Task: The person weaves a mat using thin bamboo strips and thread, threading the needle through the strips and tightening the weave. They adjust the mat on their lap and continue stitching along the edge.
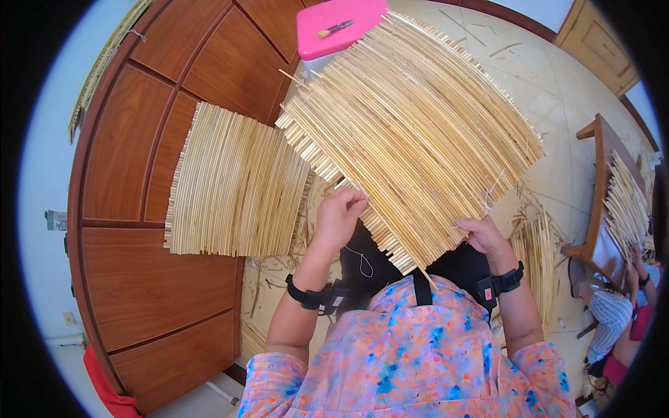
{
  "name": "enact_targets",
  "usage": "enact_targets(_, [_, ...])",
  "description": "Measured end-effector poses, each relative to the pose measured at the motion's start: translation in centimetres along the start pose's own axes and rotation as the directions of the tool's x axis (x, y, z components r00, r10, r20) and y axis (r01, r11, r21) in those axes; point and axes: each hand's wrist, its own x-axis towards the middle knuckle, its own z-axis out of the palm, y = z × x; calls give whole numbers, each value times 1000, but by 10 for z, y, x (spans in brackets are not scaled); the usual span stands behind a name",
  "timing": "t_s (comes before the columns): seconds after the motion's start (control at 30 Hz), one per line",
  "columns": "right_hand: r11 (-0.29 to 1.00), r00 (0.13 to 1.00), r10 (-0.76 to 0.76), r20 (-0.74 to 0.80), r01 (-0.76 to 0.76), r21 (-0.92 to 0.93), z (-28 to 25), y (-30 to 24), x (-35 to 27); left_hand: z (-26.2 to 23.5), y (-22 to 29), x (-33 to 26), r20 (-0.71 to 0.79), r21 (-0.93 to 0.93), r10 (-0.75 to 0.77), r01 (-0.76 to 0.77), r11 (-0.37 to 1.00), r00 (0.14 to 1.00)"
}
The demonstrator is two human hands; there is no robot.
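A large mat of straw-coloured reed stalks [418, 125], bound side by side, lies tilted across my lap and reaches away from me. At its near left edge my left hand [340, 217] is closed in a pinch on a thin white thread [365, 263], which hangs below it in a loop. My right hand [484, 237] grips the mat's near right edge, thumb on top and fingers hidden underneath. Beside that thumb, a knotted white string [488, 205] sticks up from the stalks.
A second reed mat [233, 184] leans on the brown wooden panels [160, 285] at left. A brush-like tool lies on the pink stool [331, 43] under the far end. Loose reeds [536, 254] litter the floor. At right, a person [617, 306] works by a wooden table [592, 188].
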Motion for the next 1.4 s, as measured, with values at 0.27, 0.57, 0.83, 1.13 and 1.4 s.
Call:
enact_targets(0.27, [988,991,-121,-56,126,94,0,11,2,-28,-11,7,200,-785,-184,270,558,962])
enact_targets(0.57, [965,978,-206,-16,206,162,0,19,10,-31,-22,-10,119,-958,70,96,269,990])
enact_targets(0.83, [974,981,-184,-64,190,122,7,11,5,-34,1,-18,284,-686,-77,259,680,956])
enact_targets(1.13, [976,981,-168,-98,179,124,2,26,3,-124,6,-21,-247,-969,148,-245,-30,958])
enact_targets(1.4, [976,977,-197,-81,203,81,5,19,6,-102,8,-18,-356,-413,73,-227,882,932])
